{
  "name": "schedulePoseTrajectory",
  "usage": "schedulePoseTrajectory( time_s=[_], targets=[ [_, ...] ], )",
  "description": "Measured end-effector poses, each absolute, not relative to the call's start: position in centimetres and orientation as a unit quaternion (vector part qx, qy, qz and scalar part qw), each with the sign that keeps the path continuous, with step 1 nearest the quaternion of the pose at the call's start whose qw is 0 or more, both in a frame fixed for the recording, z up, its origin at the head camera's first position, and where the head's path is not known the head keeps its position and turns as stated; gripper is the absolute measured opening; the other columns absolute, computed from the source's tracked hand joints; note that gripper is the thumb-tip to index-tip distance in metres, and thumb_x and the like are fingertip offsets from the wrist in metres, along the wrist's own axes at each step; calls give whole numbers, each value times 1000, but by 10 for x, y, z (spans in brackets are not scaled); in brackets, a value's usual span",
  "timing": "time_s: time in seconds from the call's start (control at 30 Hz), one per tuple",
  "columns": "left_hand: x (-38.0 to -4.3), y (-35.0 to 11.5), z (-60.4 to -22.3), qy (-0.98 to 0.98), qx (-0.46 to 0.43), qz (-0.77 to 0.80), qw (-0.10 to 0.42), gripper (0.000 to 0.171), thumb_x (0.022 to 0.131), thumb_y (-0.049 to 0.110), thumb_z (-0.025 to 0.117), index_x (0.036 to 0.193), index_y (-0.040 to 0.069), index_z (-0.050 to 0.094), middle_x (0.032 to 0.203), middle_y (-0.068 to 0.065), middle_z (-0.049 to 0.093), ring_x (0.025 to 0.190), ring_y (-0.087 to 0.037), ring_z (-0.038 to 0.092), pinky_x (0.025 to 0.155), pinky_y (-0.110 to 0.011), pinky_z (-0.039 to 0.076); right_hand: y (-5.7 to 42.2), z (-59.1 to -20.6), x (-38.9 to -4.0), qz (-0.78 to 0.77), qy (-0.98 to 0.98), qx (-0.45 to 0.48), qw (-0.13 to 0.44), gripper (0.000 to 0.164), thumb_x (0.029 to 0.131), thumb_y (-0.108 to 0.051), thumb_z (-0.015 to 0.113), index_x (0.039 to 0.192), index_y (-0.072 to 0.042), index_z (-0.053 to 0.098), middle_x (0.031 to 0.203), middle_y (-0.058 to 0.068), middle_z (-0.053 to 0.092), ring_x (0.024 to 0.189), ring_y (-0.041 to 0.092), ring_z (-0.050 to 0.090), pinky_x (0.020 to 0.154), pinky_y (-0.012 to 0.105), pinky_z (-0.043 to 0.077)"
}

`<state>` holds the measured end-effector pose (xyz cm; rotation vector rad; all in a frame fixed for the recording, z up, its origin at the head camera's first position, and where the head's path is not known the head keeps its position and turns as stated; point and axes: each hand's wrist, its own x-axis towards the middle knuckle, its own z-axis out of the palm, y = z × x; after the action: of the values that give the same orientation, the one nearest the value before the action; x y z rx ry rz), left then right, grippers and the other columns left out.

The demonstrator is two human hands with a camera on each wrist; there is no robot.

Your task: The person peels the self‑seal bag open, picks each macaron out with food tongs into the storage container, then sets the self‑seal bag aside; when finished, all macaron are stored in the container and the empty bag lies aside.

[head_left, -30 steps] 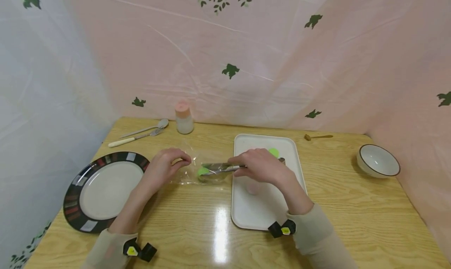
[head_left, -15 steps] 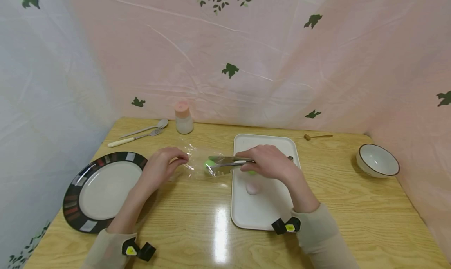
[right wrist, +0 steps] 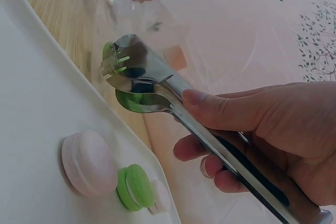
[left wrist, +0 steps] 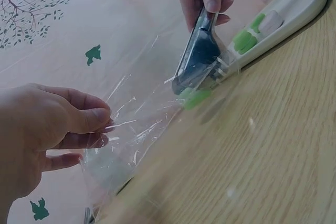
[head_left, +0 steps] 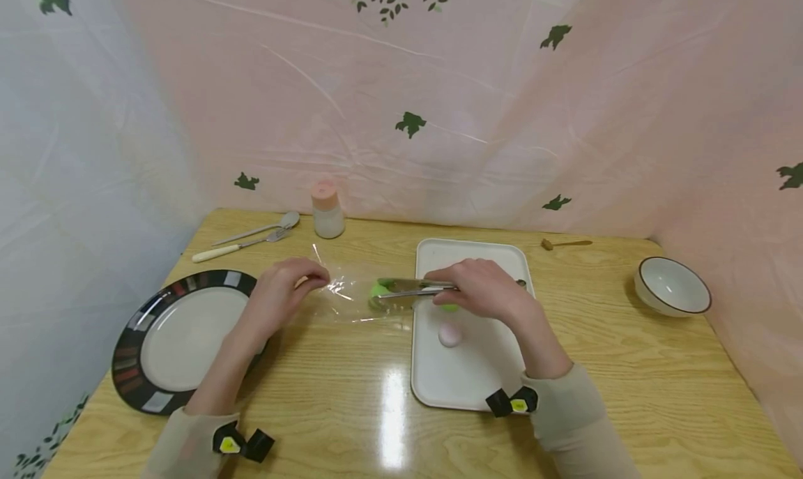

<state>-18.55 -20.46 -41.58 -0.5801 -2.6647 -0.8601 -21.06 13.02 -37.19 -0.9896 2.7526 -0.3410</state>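
Note:
My left hand [head_left: 281, 294] pinches one end of a clear plastic bag [left wrist: 123, 145]. In my right hand [head_left: 479, 284] is a pair of metal tongs [right wrist: 173, 103], gripped around the arms with the thumb on top. The tongs' tips reach into the bag from the right. A green macaron [head_left: 379, 291] is at those tips inside the bag; whether they still clamp it I cannot tell. Under the right hand lies a white tray [head_left: 433, 385]. On it sit a pale pink macaron [right wrist: 89, 163], a green macaron [right wrist: 135, 187] and another pale one [right wrist: 160, 196], partly hidden.
A dark-rimmed plate [head_left: 128, 353] lies left, partly under the left forearm. Behind it are a spoon [head_left: 288, 219], a fork [head_left: 216, 253] and a pink-capped jar [head_left: 327, 210]. At right stand a white bowl [head_left: 673, 287] and a small wooden dipper [head_left: 567, 243].
My right hand and the tongs have shifted to the right. The green macaron in the bag has also moved right. My left hand has drawn slightly left, holding the bag.

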Motion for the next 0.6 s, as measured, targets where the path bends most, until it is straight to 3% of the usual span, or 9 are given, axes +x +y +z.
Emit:
schedulePoseTrajectory(
  time_s=[0.33,0.6],
  targets=[
    [-186,-203,-418,-924,-204,-290,141,6,83,16,71,87,20,72,86,8,70,83,-12,65,75,-35,52,129,-372,-209,-110,929,-342,85,31,87,-36,65,117,-28,66,83,-15,65,62,6,47,56,24,38],
    [-186,-204,-418,-927,-196,-287,138,5,83,18,71,88,21,72,86,9,70,82,-11,65,73,-35,52,149,-359,-205,-103,937,-325,81,37,88,-35,65,124,-25,62,97,-11,70,70,4,55,67,28,46]
  ],
)
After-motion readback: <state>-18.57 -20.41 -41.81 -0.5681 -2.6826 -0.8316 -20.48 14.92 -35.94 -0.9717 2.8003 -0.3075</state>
